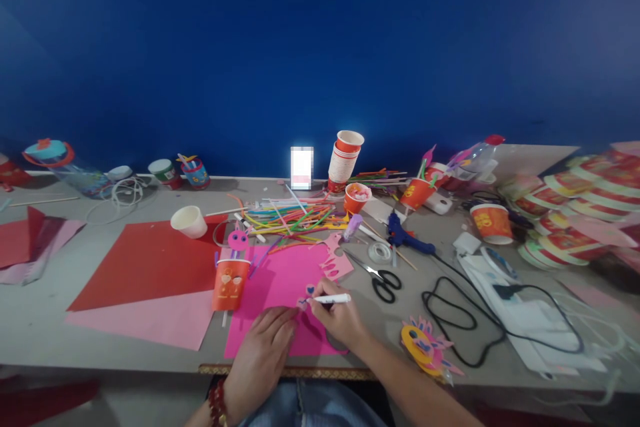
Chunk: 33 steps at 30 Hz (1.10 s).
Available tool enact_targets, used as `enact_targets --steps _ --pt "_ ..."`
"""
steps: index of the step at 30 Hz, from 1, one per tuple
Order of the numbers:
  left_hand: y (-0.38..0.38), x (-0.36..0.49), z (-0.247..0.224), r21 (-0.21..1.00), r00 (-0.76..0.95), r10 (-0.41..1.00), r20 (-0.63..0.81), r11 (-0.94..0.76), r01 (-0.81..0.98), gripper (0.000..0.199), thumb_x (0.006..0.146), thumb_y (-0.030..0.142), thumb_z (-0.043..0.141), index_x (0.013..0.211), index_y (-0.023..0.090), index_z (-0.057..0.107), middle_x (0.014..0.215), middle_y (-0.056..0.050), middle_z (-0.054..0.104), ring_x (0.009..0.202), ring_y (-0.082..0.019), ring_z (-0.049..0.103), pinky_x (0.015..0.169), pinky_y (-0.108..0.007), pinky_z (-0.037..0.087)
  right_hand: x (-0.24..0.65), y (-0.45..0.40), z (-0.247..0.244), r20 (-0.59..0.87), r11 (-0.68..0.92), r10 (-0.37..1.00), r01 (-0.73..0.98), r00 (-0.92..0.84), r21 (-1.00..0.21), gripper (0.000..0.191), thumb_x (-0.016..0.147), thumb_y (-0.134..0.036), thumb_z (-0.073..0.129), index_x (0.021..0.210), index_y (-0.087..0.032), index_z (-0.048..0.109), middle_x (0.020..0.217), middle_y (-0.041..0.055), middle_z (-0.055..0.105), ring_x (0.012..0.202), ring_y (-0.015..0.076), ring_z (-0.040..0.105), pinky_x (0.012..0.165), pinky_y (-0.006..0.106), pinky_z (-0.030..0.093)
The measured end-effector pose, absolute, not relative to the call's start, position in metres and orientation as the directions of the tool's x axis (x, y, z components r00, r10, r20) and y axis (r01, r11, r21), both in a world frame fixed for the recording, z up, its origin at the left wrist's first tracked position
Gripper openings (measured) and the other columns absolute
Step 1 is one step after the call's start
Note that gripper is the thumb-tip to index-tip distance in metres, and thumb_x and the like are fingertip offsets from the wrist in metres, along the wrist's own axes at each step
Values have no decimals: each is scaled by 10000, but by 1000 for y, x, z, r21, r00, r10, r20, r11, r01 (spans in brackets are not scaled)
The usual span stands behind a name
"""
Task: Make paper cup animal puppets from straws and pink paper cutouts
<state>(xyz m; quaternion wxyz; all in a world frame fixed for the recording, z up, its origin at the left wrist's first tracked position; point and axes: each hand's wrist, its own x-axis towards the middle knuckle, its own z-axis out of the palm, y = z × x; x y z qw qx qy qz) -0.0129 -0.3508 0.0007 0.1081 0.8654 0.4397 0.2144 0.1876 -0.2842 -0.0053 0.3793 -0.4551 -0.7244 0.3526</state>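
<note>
My right hand (340,313) is closed around a white marker (336,299), its tip on a small pink paper cutout (303,302) with dark blue marks. Next to that piece lies another small cutout (311,289) with a blue heart shape. My left hand (274,333) rests flat on the bright pink sheet (260,277), fingers stretched out beside the cutout; nothing shows in its grasp. An orange paper cup (231,288) with a pink paper animal head (239,239) stands at the sheet's left edge. Cut pink paper scraps (331,257) lie just beyond the cutouts.
Black-handled scissors (385,283), clear tape (380,252) and a blue glue gun (407,237) with a looping cord are on the right. Colourful pipe cleaners (295,217) spread behind the sheet, before a stack of cups (343,163). Red paper (155,267) covers the left.
</note>
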Motion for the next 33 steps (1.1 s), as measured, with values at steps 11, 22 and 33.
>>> enact_targets --steps 11,22,33 --pt "-349 -9 1 350 515 800 308 -598 721 338 967 96 383 1220 136 602 1214 -133 670 1127 -233 608 967 -430 540 185 -286 -1 259 383 905 380 -337 -842 143 870 -258 568 736 -230 524 649 -33 599 594 133 559 597 236 417" --pt "-351 -10 -1 361 494 814 304 -579 732 360 963 94 394 1260 167 584 1218 -122 669 1127 -227 620 974 -439 541 183 -286 -5 220 374 907 447 -358 -812 149 892 -301 578 767 -229 541 671 -29 624 633 144 584 632 248 418" --pt "-351 -10 -3 372 494 824 277 -566 736 315 956 76 397 1180 151 605 1230 -117 663 1142 -231 606 996 -439 523 185 -286 -6 216 386 897 445 -387 -808 147 894 -313 560 773 -239 523 664 -32 617 615 143 568 613 243 395"
